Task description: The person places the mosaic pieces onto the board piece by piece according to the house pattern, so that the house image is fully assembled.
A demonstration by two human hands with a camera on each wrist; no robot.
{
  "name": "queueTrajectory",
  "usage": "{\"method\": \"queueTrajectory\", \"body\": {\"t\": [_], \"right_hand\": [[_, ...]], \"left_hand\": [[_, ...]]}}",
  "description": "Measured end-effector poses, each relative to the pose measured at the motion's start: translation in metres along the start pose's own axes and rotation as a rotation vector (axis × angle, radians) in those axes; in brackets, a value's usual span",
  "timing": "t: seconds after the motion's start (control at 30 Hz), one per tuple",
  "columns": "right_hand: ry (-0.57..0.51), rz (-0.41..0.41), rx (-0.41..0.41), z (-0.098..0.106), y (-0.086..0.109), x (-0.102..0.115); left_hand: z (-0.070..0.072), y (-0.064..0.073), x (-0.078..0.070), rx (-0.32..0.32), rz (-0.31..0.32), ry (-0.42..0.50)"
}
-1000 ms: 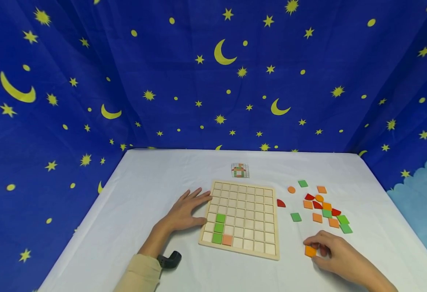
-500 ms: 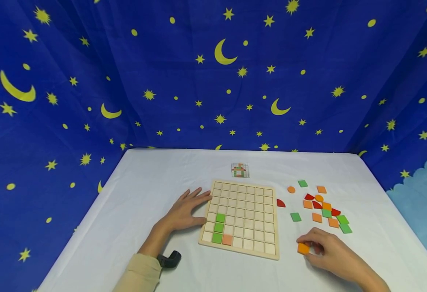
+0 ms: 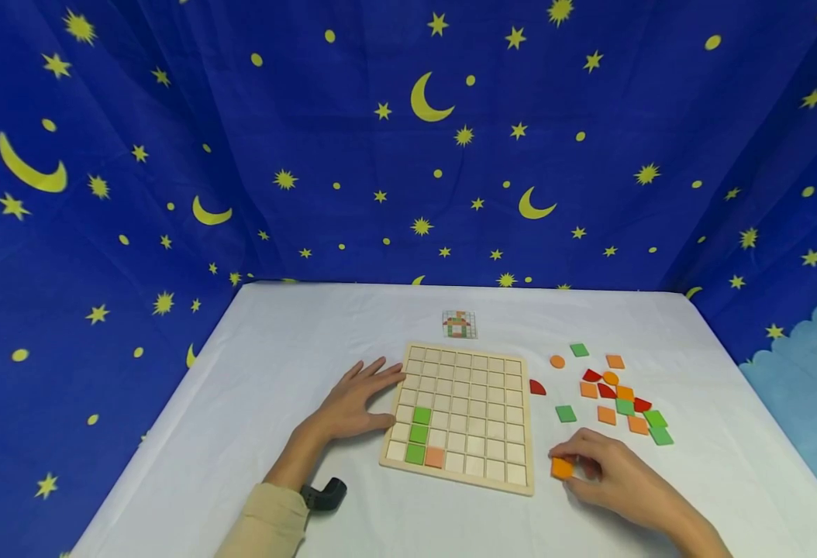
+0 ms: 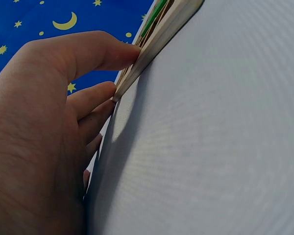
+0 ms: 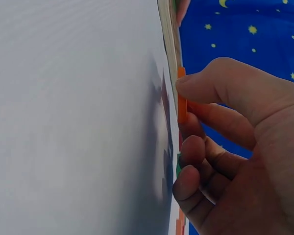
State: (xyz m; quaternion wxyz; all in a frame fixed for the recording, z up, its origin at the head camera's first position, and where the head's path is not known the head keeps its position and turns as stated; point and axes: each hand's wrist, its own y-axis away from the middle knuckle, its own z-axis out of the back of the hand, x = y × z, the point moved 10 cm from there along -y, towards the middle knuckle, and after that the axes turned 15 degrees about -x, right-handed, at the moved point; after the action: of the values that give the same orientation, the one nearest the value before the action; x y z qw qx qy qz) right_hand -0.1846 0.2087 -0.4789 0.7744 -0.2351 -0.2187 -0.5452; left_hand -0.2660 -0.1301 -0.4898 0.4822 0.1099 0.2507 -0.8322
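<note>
My right hand [image 3: 614, 474] pinches an orange square tile [image 3: 561, 468] between thumb and fingers, just right of the board's lower right corner. In the right wrist view the orange tile [image 5: 182, 98] shows edge-on, above the cloth. The wooden grid board [image 3: 474, 486] lies on the white table; three green tiles [image 3: 419, 434] fill a column at its lower left, beside a salmon tile [image 3: 434, 457] in the bottom row. With fingers spread, my left hand [image 3: 354, 405] rests against the board's left edge. Thumb and fingertips touch the board's side [image 4: 148, 54] in the left wrist view.
Loose green, orange and red tiles [image 3: 607, 416] lie scattered right of the board, and a red quarter-circle [image 3: 537, 387] sits close to its right edge. A small pattern card [image 3: 460, 325] lies behind the board. Blue starry cloth [image 3: 353, 155] walls the table's back and sides.
My right hand has moved left with the orange tile, from near the loose tiles toward the board's lower right corner. The left hand and the board have stayed in place.
</note>
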Motion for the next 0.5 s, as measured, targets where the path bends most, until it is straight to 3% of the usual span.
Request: {"method": "queueTrajectory", "body": {"t": [0.5], "right_hand": [[-0.021,0.039,-0.01,-0.007,-0.01,0.013]], "left_hand": [[0.001,0.0,-0.001,0.005,-0.002,0.01]]}}
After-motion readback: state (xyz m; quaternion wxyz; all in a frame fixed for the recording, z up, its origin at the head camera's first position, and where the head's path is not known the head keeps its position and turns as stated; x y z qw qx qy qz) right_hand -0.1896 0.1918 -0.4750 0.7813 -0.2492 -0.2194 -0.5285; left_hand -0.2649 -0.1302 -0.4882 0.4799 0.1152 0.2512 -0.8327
